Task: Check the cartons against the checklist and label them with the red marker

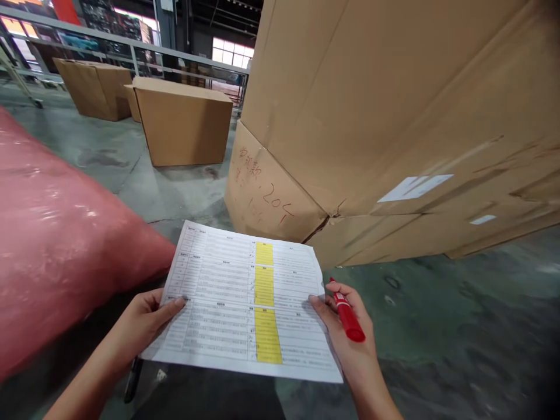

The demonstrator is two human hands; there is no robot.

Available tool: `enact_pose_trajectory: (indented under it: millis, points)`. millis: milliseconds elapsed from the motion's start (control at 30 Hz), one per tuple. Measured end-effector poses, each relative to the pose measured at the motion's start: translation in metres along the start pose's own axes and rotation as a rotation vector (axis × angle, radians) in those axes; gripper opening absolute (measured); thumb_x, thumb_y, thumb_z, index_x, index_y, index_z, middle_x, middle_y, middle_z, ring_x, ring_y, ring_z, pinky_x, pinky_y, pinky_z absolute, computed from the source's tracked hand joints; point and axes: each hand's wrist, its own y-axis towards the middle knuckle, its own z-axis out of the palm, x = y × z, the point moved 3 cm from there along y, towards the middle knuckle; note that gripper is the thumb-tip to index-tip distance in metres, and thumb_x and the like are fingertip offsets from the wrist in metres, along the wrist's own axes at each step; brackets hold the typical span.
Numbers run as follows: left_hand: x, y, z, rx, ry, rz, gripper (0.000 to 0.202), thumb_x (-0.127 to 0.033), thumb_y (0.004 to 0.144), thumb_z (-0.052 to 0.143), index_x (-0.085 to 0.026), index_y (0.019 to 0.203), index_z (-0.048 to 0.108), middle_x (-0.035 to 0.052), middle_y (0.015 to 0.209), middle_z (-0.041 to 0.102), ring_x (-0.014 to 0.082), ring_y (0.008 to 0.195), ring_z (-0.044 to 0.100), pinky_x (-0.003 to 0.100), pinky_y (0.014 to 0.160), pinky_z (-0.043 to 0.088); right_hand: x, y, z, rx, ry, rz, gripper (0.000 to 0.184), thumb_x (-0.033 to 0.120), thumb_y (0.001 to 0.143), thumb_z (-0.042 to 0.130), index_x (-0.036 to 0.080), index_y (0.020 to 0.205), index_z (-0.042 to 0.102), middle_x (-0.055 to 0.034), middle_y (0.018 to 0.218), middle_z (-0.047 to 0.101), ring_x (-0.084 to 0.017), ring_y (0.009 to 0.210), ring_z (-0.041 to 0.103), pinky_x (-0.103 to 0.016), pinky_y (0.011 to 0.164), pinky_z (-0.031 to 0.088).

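A printed sheet of paper [219,291] with tables and a yellow-highlighted column is held out flat between my two hands. My left hand [151,315] grips its left edge, thumb on top and fingers beneath. Below that hand, a black stick-like object [133,380] pokes out under the paper; whether I hold it cannot be made out. My right hand [350,321] pinches the sheet's right edge with the thumb on top. A red marker [349,318] also lies in the right hand, its thick end towards me.
Large stacked cardboard boxes [371,116] rise ahead and to the right, with red handwriting on a lower one [271,186]. A pink plastic-wrapped bulk [65,245] stands at left. More cartons [184,122] sit on the grey-green floor [406,315] before a metal railing [131,49].
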Motion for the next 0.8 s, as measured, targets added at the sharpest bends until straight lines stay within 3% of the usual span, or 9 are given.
enact_pose_trajectory:
  millis: [333, 533, 800]
  points:
    - [-0.001, -0.002, -0.001, -0.027, 0.023, 0.014, 0.041, -0.052, 0.053, 0.090, -0.017, 0.068, 0.075, 0.0037, 0.062, 0.071, 0.0142, 0.054, 0.058, 0.020, 0.047, 0.045, -0.006, 0.003, -0.001, 0.038, -0.010, -0.037, 0.057, 0.050, 0.055, 0.085, 0.022, 0.095, 0.057, -0.0004, 0.081, 0.062, -0.014, 0.071, 0.058, -0.025, 0.063, 0.047]
    - [-0.003, -0.005, 0.003, -0.066, 0.025, 0.044, 0.041, -0.052, 0.053, 0.090, -0.016, 0.066, 0.075, 0.0023, 0.058, 0.068, 0.0116, 0.051, 0.055, 0.018, 0.044, 0.041, 0.001, 0.000, 0.000, -0.002, 0.011, 0.002, 0.061, 0.052, 0.048, 0.087, 0.021, 0.092, 0.057, -0.0005, 0.077, 0.061, -0.016, 0.071, 0.059, -0.027, 0.063, 0.049]
    - [-0.003, -0.005, 0.001, -0.059, 0.031, 0.037, 0.043, -0.053, 0.054, 0.089, -0.016, 0.071, 0.075, 0.0048, 0.064, 0.071, 0.0159, 0.055, 0.059, 0.021, 0.048, 0.045, 0.004, -0.003, -0.002, -0.017, 0.028, -0.039, 0.058, 0.051, 0.052, 0.086, 0.022, 0.093, 0.057, -0.0010, 0.080, 0.062, -0.016, 0.073, 0.060, -0.027, 0.064, 0.050]
